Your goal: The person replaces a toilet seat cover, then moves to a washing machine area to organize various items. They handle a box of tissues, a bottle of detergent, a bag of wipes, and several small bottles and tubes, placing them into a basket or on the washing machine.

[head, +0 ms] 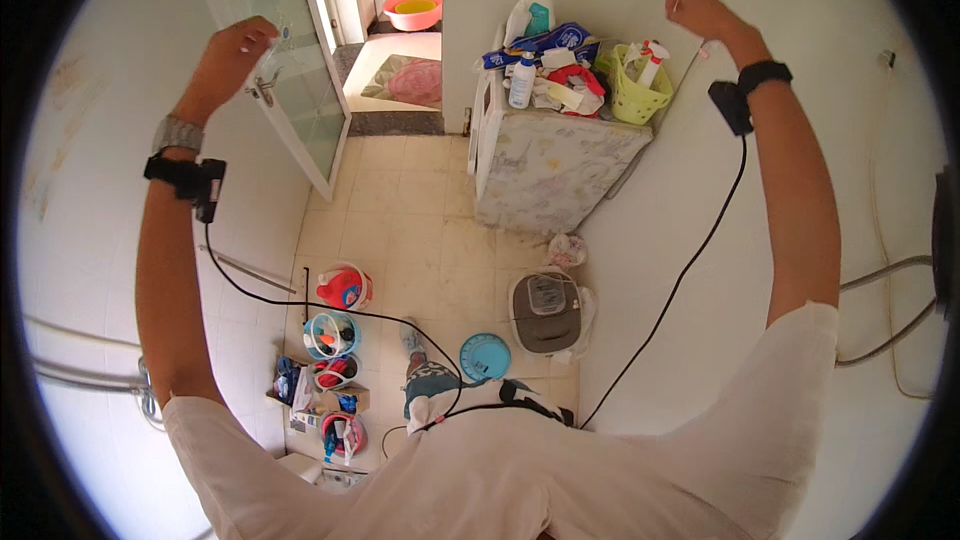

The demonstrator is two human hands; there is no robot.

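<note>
My left hand [234, 60] is raised at the upper left, fingers curled, with no object visible in it. It appears in front of the frosted glass door [309, 97], near the metal door handle [264, 87]. On that wrist are a metal-banded watch [178, 133] and a black strap with a small device [208, 191]. At the upper right my right hand [705, 13] is held up in a loose fist before the white wall, also without a visible object. Its wrist bears a black strap [765, 76] and another device [730, 108]. Black cables run from both devices towards my waist.
A cloth-covered appliance [551, 165] carries a pump bottle [522, 81], tissue packs [566, 37] and a green basket [637, 94]. On the tiled floor stand a grey-lidded bin [547, 326], a blue basin [485, 357], a red bucket [345, 287] and several other containers. Hoses hang at both walls.
</note>
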